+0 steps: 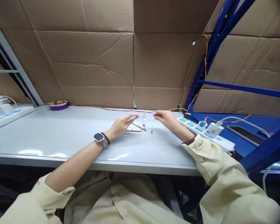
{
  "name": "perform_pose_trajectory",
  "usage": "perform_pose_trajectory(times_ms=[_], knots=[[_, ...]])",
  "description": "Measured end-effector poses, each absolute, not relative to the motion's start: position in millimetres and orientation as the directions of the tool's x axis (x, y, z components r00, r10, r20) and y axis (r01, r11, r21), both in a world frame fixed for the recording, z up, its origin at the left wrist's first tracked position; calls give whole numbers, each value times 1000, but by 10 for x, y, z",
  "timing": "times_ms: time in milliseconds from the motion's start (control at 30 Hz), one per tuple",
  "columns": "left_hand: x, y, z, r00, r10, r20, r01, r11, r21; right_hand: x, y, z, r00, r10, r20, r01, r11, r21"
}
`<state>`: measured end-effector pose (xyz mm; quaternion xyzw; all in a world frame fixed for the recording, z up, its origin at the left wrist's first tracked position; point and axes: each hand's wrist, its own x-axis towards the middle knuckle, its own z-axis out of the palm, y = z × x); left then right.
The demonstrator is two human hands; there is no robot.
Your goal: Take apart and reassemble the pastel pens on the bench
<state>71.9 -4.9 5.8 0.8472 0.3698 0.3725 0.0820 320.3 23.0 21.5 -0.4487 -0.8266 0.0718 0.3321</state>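
Note:
My left hand [121,125] is over the middle of the table with its fingers closed around a slim pale-green pen [135,117], mostly hidden by the fingers. Just to its right lie a blue-and-white pen [144,120], a pale pink pen [139,125] set at a slant, and a cream pen [134,130] partly near the hand's underside. A small grey piece [151,132] rests on the table near the pen tips. My right hand [164,118] hovers right of the pens, fingers curled together; whatever they may pinch is too small to make out.
A white power strip [220,141] with a charger [214,129] runs along the table's right side, near a phone [246,135] and a blue metal frame [206,62]. A purple tape roll [58,106] sits at back left. Thin wires [102,108] follow the cardboard wall [95,71].

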Motion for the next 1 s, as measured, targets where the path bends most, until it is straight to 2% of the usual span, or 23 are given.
perform_pose_trajectory(times_ms=[200, 433, 700, 1000], knots=[[692, 14, 43, 272, 726, 631, 446, -676, 586, 3309, 325, 74, -555, 805, 209, 764, 592, -255], [714, 121, -38, 278, 769, 576, 344, -640, 688, 3314, 316, 57, -610, 782, 127, 765, 623, -161], [677, 132, -36, 313, 764, 564, 441, -643, 626, 3278, 305, 74, -627, 770, 114, 750, 637, -177], [633, 150, -41, 569, 733, 373, 571, -679, 462, 3314, 283, 138, -641, 760, 111, 734, 649, -202]])
